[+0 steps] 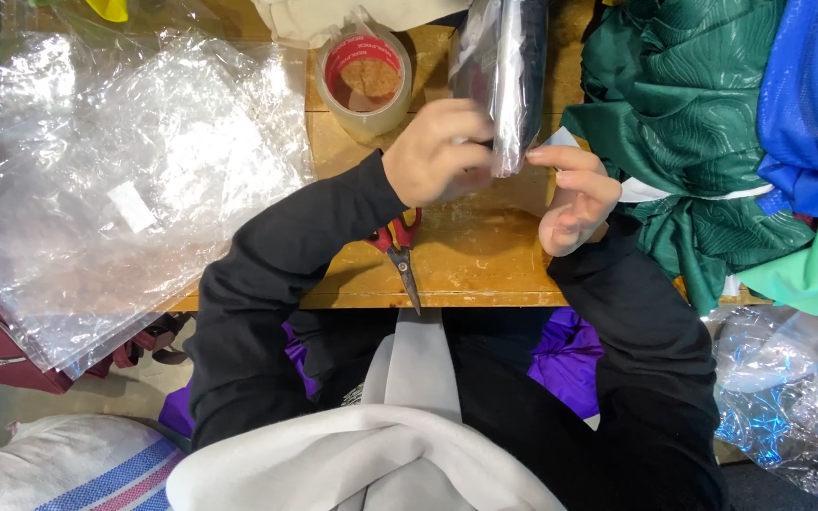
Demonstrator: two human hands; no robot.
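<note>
A: What does each grip do?
B: The left hand [437,151] pinches the lower end of a dark garment in a clear plastic bag [502,71]. The right hand [575,199] is half open, its fingertips touch the bag's corner.
A: And around?
B: The bag stands upright over the worktop [471,260], beside a tape roll [364,83]. Red scissors [401,251] lie under the left wrist
</note>
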